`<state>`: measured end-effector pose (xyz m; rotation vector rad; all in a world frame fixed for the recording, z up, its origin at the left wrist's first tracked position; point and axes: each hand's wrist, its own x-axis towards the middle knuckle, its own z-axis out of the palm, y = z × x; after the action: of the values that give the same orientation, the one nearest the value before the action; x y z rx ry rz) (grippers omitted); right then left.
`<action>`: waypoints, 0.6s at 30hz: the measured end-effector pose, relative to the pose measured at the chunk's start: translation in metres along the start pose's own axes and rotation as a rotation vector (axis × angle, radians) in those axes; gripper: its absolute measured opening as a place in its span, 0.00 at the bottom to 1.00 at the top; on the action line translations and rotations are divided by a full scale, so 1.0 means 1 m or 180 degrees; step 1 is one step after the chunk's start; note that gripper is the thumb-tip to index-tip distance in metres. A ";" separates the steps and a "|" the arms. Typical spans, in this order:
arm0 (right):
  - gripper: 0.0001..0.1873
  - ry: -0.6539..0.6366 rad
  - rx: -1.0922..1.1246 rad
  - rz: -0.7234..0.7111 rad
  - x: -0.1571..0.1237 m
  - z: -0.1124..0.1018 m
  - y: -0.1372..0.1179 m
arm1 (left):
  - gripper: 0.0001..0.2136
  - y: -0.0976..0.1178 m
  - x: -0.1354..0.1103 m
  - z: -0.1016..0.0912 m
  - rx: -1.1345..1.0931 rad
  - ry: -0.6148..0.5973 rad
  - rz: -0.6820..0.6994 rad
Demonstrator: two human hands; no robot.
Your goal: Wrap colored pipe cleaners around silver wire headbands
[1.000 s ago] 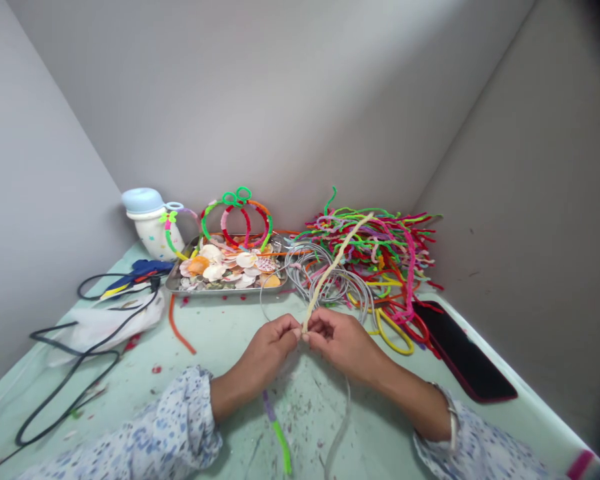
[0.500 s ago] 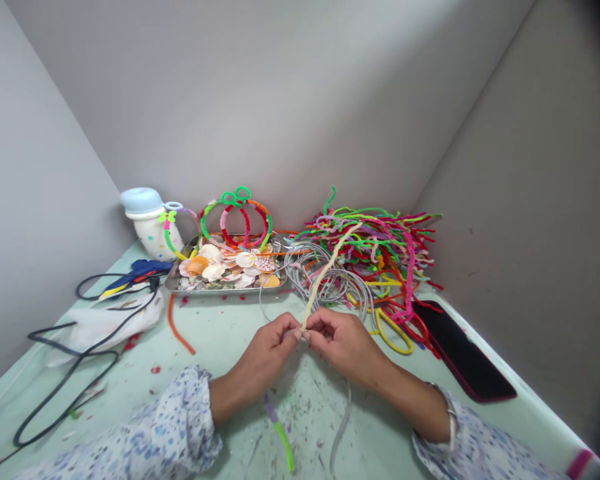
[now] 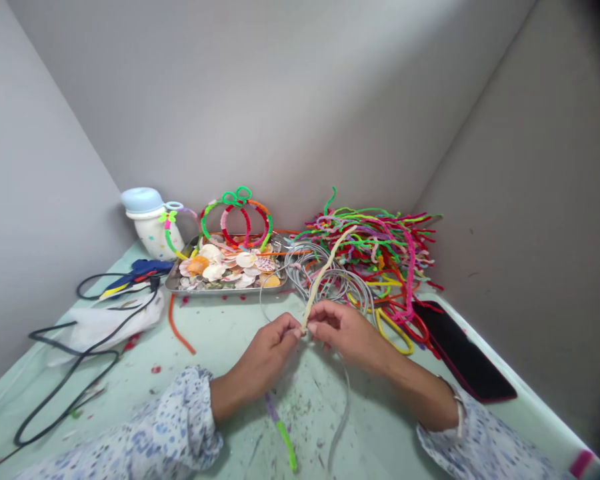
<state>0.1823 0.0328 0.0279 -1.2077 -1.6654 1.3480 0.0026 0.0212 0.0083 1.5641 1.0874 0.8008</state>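
A pale yellow pipe cleaner (image 3: 325, 268) slants up and away from between my hands. My right hand (image 3: 354, 340) pinches its lower end between thumb and fingers. Facing it, my left hand (image 3: 267, 350) is closed, thumb against index finger, at the same spot. Below my left hand hangs a strip wrapped in purple and bright green pipe cleaner (image 3: 283, 435), its upper part hidden behind that hand. Grey cord (image 3: 347, 403) runs down from under my right hand toward the near edge. The exact join between the fingertips is too small to make out.
Behind stand a metal tray (image 3: 220, 291) of shells with pipe-cleaner rings, a coil of grey cord (image 3: 307, 257) and a heap of coloured pipe cleaners (image 3: 380, 233). Scissors (image 3: 397, 333) and a phone (image 3: 463, 353) lie right; a bottle (image 3: 155, 230) and black cable (image 3: 116, 363) left.
My right hand has shifted slightly, its fingers now a little looser and higher around the pale yellow pipe cleaner, whose tip has dipped slightly left. My left hand has barely moved.
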 end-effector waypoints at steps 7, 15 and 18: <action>0.07 0.0139 0.0239 0.0134 0.001 0.006 0.002 | 0.11 -0.003 -0.002 0.002 0.0319 -0.0200 0.0327; 0.07 0.0216 0.0291 0.0167 0.000 0.010 0.002 | 0.12 0.000 -0.004 0.002 0.0571 -0.0126 0.0337; 0.06 0.0250 0.0258 0.0142 -0.001 0.010 0.003 | 0.11 0.002 -0.004 0.002 0.0611 -0.0095 0.0326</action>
<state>0.1740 0.0281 0.0228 -1.2412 -1.5233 1.3641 0.0033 0.0164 0.0101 1.7995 1.0955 0.7563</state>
